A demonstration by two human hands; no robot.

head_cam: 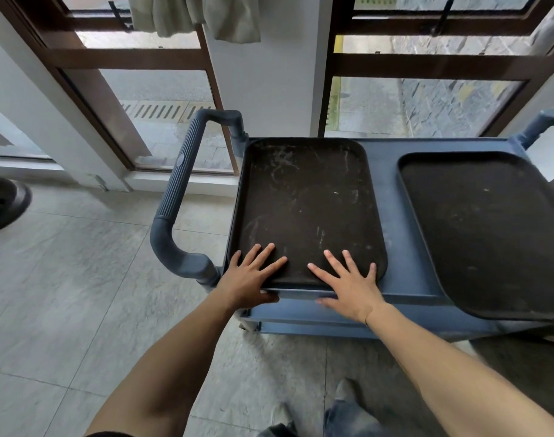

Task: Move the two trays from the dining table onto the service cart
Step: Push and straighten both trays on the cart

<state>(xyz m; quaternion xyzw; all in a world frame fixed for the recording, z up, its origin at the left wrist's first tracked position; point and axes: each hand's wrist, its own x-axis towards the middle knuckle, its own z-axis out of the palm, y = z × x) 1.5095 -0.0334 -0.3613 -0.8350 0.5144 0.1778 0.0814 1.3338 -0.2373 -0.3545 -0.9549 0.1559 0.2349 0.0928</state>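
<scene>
Two dark brown trays lie on the top shelf of a blue service cart (392, 222). The left tray (304, 197) is scuffed and sits flat by the handle end. The right tray (490, 231) lies askew, and its near corner hangs over the cart's front edge. Both hands are at the left tray's near edge. My left hand (250, 279) has its fingers spread on top and its thumb under the rim. My right hand (351, 288) grips the same way, a little to the right.
The cart's ribbed blue handle (177, 190) sticks out to the left. Glass doors in brown frames (127, 58) and a white pillar (269, 83) stand just behind the cart. A dark round base (1, 203) sits on the tiled floor at far left. My feet are below the cart.
</scene>
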